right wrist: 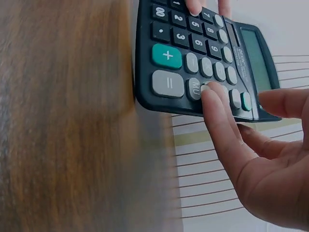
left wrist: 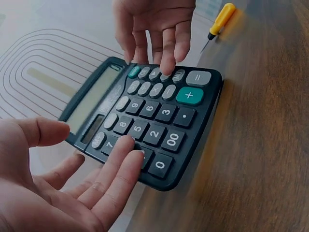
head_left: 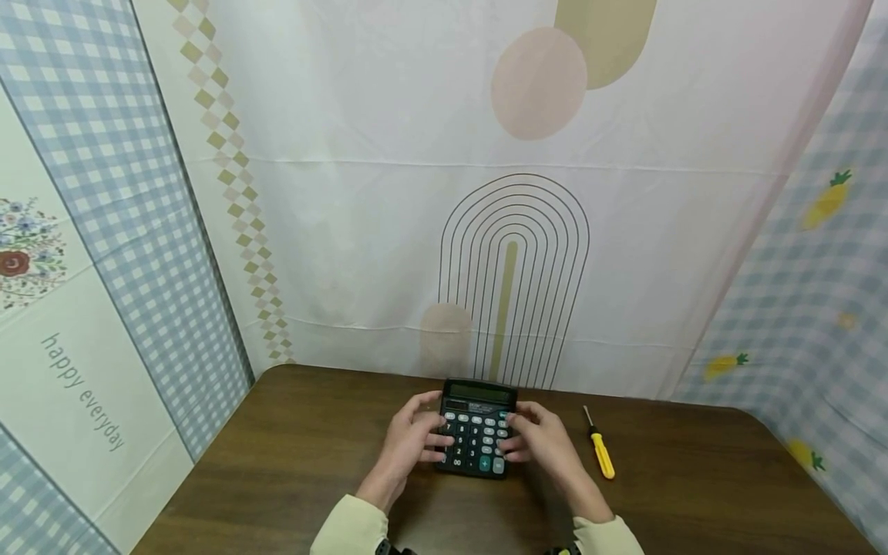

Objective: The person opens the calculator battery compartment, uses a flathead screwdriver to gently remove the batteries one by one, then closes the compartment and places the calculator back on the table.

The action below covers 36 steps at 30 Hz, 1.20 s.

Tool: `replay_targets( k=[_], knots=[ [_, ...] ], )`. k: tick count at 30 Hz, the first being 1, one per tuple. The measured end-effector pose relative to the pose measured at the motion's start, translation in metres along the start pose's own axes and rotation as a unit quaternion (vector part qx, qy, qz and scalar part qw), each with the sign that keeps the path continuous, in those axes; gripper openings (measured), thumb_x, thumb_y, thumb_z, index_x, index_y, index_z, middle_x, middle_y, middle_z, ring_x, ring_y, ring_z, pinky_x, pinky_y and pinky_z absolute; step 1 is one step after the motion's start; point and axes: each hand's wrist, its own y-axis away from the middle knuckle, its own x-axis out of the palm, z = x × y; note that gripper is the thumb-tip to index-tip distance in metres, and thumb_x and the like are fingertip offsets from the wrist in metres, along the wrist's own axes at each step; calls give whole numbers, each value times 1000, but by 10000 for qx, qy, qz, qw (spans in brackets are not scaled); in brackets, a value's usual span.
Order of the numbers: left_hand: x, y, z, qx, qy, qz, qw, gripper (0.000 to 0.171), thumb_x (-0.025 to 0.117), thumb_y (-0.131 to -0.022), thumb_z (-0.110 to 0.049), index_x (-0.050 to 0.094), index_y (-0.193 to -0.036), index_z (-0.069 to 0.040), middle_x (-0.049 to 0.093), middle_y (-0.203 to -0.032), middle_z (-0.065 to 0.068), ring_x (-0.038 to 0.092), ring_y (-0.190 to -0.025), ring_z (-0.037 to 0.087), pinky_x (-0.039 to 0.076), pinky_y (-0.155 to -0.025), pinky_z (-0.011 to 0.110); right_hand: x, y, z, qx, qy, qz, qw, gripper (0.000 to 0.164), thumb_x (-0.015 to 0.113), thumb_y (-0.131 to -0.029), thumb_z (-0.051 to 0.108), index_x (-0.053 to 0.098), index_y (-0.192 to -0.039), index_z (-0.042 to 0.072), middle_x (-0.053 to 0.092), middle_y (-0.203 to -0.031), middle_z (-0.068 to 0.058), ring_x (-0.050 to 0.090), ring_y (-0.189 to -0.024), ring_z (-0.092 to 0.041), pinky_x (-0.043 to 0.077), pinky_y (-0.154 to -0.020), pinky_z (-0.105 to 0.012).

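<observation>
A black desk calculator [head_left: 479, 428] with grey and green keys is held tilted up, its display at the top, facing the head camera. My left hand [head_left: 415, 438] grips its left side. In the left wrist view, two fingertips [left wrist: 126, 141] lie over the number keys, and the thumb is near the display corner. My right hand [head_left: 541, 438] holds the opposite side. Seen from the right wrist, two fingers [right wrist: 212, 94] overlap the grey keys, another finger goes toward the underside, and the thumb is by the edge near the display. The calculator's back is hidden.
A screwdriver [head_left: 600, 451] with a yellow handle lies on the brown wooden table [head_left: 277, 478], right of the right hand. A patterned white cloth [head_left: 361, 254] hangs behind the table's far edge, with checked cloths at both sides.
</observation>
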Motion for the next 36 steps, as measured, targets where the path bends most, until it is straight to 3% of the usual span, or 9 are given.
replay_targets(
  k=[6, 11, 19, 28, 33, 36],
  knots=[
    [0, -1, -3, 10, 85, -160, 9998, 49, 58, -104, -16, 56, -152, -6, 67, -128, 17, 77, -91, 30, 65, -67, 40, -2, 1, 3, -60, -325, 5, 9995, 47, 41, -114, 17, 46, -150, -13, 47, -149, -37, 77, -88, -38, 64, -76, -52],
    [1, 1, -3, 12, 122, -175, 9998, 47, 58, -104, -17, 58, -149, -5, 67, -130, 17, 77, -90, 30, 65, -68, 40, -3, 3, 4, -116, -409, 74, 9991, 55, 39, -116, 24, 37, -155, -15, 40, -154, -41, 77, -90, -40, 64, -77, -52],
    [0, 0, -4, 74, 136, -170, 9997, 43, 55, -107, -19, 60, -146, -2, 60, -144, 25, 78, -90, 31, 65, -74, 41, -3, 4, 6, -147, -310, 26, 9994, 75, 38, -115, 52, 42, -152, -13, 48, -148, -38, 77, -89, -39, 64, -77, -50],
    [0, -3, -3, 94, 207, -236, 9995, 46, 47, -111, -30, 62, -142, 2, 66, -131, 29, 79, -89, 33, 65, -74, 41, -3, 6, 7, -105, -269, -55, 9996, 86, 35, -111, 65, 50, -142, -14, 60, -130, -32, 77, -87, -40, 64, -74, -50],
    [0, 0, -4, 33, 202, -271, 9994, 57, 49, -111, -42, 62, -141, 5, 65, -133, 30, 78, -91, 37, 65, -74, 41, -3, 8, 10, -42, -323, -84, 9994, 81, 36, -110, 65, 54, -130, -11, 60, -117, -24, 77, -84, -41, 64, -71, -52],
    [0, 1, -5, 13, 210, -264, 9994, 62, 50, -110, -47, 62, -141, 6, 65, -132, 30, 78, -91, 38, 65, -74, 41, -3, 8, 12, -5, -281, -54, 9996, 80, 37, -110, 65, 53, -130, -11, 59, -114, -24, 77, -83, -42, 64, -70, -52]
  ],
)
